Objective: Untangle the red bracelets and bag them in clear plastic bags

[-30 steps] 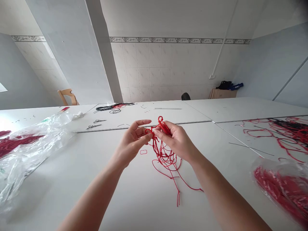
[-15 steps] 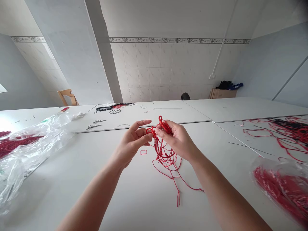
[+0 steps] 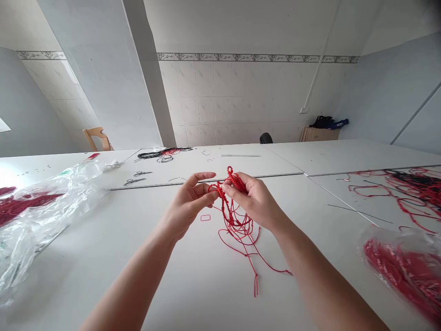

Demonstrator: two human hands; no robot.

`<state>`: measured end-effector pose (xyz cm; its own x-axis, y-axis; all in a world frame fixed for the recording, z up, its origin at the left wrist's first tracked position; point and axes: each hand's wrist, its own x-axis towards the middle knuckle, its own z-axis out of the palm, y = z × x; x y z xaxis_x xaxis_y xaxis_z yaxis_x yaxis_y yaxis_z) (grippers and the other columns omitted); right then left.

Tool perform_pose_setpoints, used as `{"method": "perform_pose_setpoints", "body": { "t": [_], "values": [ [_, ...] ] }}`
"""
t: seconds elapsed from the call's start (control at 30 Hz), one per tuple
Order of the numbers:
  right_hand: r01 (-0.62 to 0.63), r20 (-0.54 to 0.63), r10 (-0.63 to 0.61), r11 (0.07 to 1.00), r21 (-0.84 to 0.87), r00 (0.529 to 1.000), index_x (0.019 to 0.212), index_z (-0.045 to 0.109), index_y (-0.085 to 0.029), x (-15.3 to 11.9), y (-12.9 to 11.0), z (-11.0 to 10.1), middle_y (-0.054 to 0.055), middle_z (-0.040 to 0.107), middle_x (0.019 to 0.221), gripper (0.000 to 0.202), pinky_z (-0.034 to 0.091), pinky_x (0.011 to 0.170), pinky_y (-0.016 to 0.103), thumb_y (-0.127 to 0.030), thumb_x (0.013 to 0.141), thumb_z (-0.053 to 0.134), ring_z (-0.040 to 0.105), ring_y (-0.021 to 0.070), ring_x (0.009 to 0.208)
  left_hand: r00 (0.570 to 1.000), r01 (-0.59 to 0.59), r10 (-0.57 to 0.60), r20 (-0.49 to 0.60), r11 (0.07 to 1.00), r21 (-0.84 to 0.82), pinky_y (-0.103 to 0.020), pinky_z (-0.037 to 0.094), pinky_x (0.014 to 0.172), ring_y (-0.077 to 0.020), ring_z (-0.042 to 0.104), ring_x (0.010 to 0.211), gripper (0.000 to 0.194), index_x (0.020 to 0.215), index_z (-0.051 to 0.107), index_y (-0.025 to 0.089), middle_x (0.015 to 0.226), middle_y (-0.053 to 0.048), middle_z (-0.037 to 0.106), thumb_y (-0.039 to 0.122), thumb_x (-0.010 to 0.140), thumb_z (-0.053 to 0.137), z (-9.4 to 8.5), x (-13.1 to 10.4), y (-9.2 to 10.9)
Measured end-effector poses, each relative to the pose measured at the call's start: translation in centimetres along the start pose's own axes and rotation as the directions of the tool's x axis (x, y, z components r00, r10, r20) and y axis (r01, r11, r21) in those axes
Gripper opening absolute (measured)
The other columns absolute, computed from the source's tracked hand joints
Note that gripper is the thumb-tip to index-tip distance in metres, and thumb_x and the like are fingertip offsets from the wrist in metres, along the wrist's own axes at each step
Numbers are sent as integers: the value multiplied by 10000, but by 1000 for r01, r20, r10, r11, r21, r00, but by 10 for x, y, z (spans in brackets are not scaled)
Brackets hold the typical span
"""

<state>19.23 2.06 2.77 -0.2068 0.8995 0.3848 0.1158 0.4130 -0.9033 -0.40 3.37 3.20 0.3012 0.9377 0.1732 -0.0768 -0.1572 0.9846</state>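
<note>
A bundle of red braided cords (image 3: 237, 223) hangs in loops beneath both hands, its thin loose ends trailing over the white table. My right hand (image 3: 253, 193) is closed around the upper part of the bundle, and a small looped end sticks up above its thumb. On the left side of the bundle, my left hand (image 3: 198, 195) pinches a red cord loop between thumb and a finger, its index finger stretched out above. The two hands' fingertips are close together. Just below my left hand a small red rectangular outline (image 3: 205, 218) shows on the table.
Clear plastic bags with dark red cords (image 3: 31, 207) lie at left. Small scissors (image 3: 136, 181) and a black cord bundle (image 3: 158, 154) are farther back. At right are tangled red and black cords (image 3: 413, 188) and a bag of red cords (image 3: 399, 271). A thin rod (image 3: 241, 156) lies behind.
Both hands stay almost in place on the red cords. The cord loop at my left fingertips has shifted slightly.
</note>
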Motion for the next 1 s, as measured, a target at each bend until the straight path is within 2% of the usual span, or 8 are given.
{"method": "perform_pose_setpoints", "body": {
  "t": [0.13, 0.3, 0.5, 0.63, 1.0],
  "values": [
    [3, 7, -2, 1000, -15, 1000, 843, 546, -210, 0, 1, -1, -42, 415, 748, 286, 317, 584, 254, -445, 986, 625, 348, 111, 656, 1000, -3, 3, 15, 1000, -19, -261, 473, 739, -114, 548, 759, 459, 1240, 641, 251, 837, 20, 632, 332, 838, 847, 0, 0, 0],
    [-20, 32, 21, 1000, -15, 999, 765, 402, -221, 0, 1, -2, -51, 306, 703, 385, 241, 525, 263, -453, 1002, 597, 267, 110, 609, 1000, -24, 23, -21, 998, -54, -254, 488, 758, -121, 578, 827, 437, 1222, 652, 236, 900, 3, 652, 321, 840, 847, 0, 0, 0],
    [-37, 73, 36, 999, 12, 997, 845, 533, -217, -1, 0, 1, -34, 418, 753, 261, 296, 553, 267, -415, 994, 615, 334, 113, 639, 996, -66, 62, -61, 996, -61, -254, 478, 752, -118, 572, 818, 440, 1238, 647, 237, 892, 7, 649, 323, 851, 837, 1, 0, 0],
    [-65, 82, 63, 998, 21, 995, 944, 612, -218, -1, 0, 3, -31, 447, 772, 218, 290, 548, 268, -431, 978, 638, 334, 112, 640, 994, -94, 91, -67, 995, -37, -259, 472, 758, -124, 569, 840, 440, 1248, 630, 230, 914, -2, 663, 326, 865, 823, 2, 0, -1],
    [-63, 74, 60, 998, 32, 995, 883, 582, -211, -2, -1, 4, -46, 405, 734, 229, 273, 534, 261, -412, 981, 633, 314, 103, 615, 993, -108, 107, -47, 994, -16, -271, 471, 778, -140, 575, 871, 412, 1257, 624, 240, 930, -11, 658, 310, 889, 796, 2, 0, -2]
  ]
}}
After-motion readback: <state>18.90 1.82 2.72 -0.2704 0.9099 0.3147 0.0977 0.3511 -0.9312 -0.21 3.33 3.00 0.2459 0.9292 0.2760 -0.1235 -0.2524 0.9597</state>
